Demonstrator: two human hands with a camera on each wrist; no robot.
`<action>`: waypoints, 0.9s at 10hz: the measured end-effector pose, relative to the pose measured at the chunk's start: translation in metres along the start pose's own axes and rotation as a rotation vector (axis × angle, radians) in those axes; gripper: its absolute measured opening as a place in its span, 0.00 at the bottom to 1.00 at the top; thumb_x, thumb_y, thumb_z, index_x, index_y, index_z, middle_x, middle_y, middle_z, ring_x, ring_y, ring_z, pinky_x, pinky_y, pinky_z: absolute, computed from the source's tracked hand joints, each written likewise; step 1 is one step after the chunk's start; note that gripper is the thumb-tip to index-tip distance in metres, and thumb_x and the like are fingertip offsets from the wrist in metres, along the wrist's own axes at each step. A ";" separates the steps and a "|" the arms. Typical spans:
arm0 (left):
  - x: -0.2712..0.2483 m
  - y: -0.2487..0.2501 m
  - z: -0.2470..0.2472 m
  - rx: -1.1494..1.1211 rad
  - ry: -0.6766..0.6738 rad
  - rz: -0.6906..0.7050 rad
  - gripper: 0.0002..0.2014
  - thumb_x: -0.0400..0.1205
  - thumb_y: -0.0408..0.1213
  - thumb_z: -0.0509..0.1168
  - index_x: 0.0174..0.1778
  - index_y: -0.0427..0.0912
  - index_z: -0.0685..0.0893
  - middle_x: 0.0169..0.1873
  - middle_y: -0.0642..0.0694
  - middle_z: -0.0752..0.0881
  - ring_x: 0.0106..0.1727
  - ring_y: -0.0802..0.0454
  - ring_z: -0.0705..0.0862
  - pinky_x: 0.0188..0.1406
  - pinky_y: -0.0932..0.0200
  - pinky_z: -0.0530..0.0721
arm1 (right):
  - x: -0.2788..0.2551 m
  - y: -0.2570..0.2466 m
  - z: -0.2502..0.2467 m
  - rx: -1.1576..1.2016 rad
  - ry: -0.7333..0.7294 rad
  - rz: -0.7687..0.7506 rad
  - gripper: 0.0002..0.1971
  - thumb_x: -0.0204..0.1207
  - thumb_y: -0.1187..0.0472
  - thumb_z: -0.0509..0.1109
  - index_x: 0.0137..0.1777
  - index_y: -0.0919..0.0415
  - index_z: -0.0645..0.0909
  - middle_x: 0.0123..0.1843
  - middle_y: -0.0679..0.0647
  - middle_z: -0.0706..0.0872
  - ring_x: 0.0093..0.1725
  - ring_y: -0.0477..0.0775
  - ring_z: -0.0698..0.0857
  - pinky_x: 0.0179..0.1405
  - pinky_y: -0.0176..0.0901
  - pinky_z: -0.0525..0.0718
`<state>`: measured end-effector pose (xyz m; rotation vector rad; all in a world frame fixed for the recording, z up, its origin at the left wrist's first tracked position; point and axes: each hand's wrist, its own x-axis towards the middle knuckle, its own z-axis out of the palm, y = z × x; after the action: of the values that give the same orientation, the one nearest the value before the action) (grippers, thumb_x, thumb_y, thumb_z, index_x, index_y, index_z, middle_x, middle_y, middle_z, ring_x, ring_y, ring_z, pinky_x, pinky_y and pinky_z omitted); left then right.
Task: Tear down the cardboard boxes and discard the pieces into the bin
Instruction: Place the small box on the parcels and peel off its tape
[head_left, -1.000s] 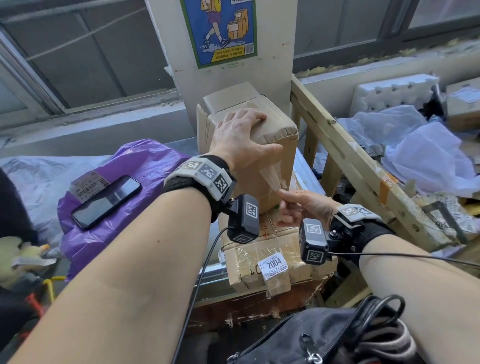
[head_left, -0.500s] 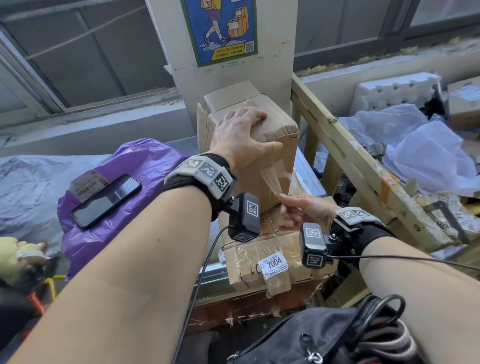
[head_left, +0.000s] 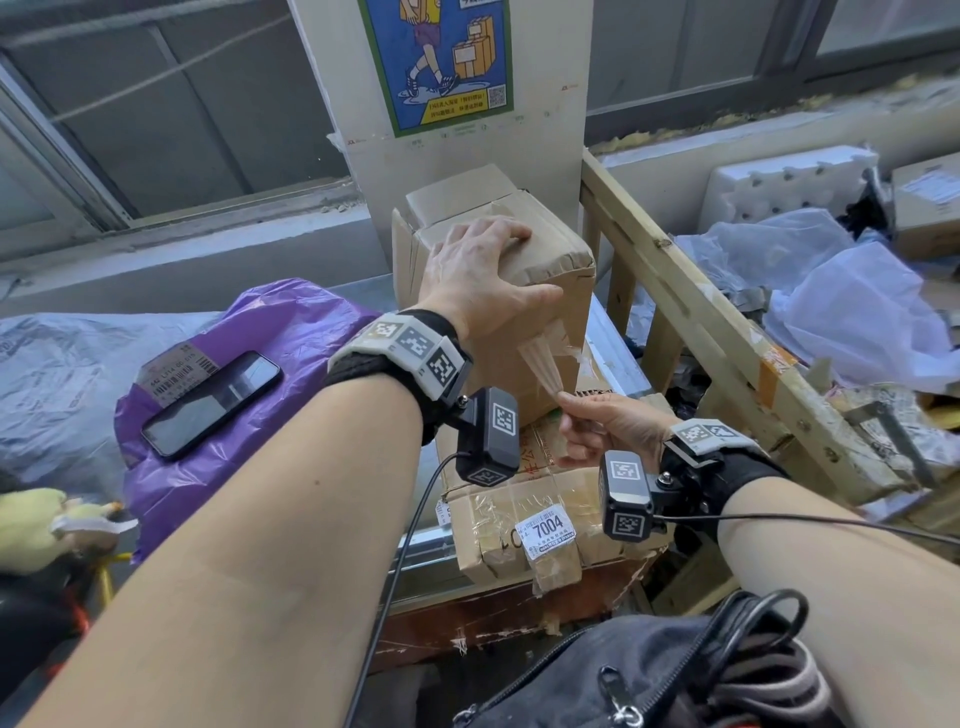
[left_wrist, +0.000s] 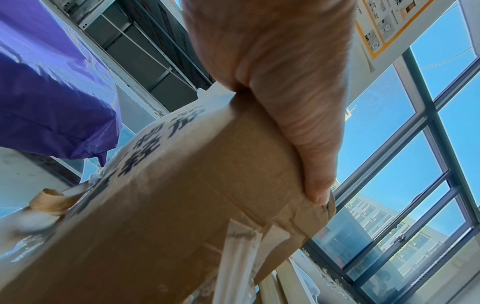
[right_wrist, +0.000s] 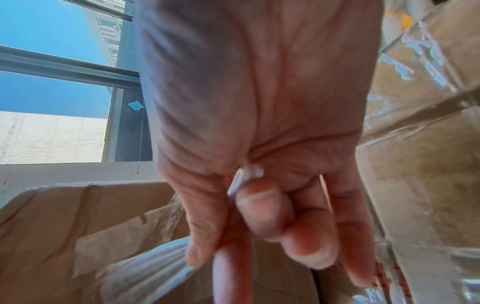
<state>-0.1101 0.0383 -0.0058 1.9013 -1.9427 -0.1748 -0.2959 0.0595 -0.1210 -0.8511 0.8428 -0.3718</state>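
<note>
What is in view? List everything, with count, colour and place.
upright brown cardboard box: 1, brown, on the stack, centre
strip of clear packing tape: 1, translucent, peeling off that box's front
flattened taped cardboard box with 7004 label: 1, brown, underneath
purple plastic bag: 1, purple, left
black smartphone: 1, black, on the bag
wooden frame: 1, pale, right
blue poster: 1, on the pillar
left hand: grips the upright box's top
right hand: fingers pinch the tape
</note>
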 end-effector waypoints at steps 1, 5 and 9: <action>0.000 0.000 0.000 -0.001 0.001 0.002 0.33 0.71 0.63 0.70 0.71 0.58 0.73 0.72 0.57 0.72 0.74 0.52 0.65 0.71 0.51 0.61 | 0.000 0.000 0.001 0.004 -0.003 0.006 0.19 0.83 0.55 0.61 0.33 0.66 0.77 0.17 0.54 0.69 0.20 0.52 0.76 0.44 0.50 0.88; 0.000 -0.001 0.001 0.000 0.023 -0.014 0.32 0.71 0.63 0.69 0.71 0.59 0.73 0.72 0.57 0.72 0.73 0.52 0.65 0.71 0.51 0.61 | -0.001 0.005 -0.010 0.014 0.033 0.035 0.19 0.72 0.47 0.73 0.39 0.66 0.82 0.26 0.56 0.79 0.29 0.54 0.83 0.54 0.57 0.87; 0.000 0.002 0.003 0.014 0.050 -0.032 0.32 0.72 0.63 0.68 0.71 0.58 0.73 0.71 0.56 0.73 0.72 0.50 0.67 0.73 0.50 0.59 | -0.005 0.015 -0.026 0.376 0.018 -0.069 0.52 0.35 0.49 0.92 0.65 0.60 0.79 0.50 0.58 0.88 0.51 0.56 0.86 0.60 0.56 0.84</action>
<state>-0.1127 0.0374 -0.0074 1.9286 -1.8866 -0.1223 -0.3198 0.0584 -0.1398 -0.5277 0.7311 -0.5795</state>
